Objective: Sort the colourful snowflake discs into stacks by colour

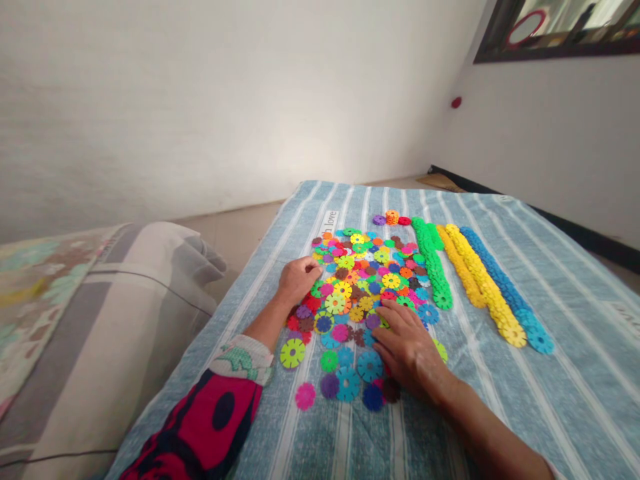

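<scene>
A loose spread of notched plastic flower discs [341,288] in many colours covers the middle of the cloth. My left hand [299,279] rests at the left edge of this spread, fingers curled in and thumb against them; whatever may be between the fingertips is hidden. Over the right side of the discs lies my right hand [407,341], palm down with its fingers stretched out, touching the pieces near a purple disc [373,321]. Nearer to me lie blue discs [347,383], a pink disc [305,396] and a lime disc [293,353].
Right of the spread lie long overlapping rows of green discs [431,263], yellow discs [487,287] and blue discs [505,287]. Small stacks of orange discs [392,217], purple discs [379,220] and red discs [405,221] sit behind. A cloth-covered seat [150,320] stands left.
</scene>
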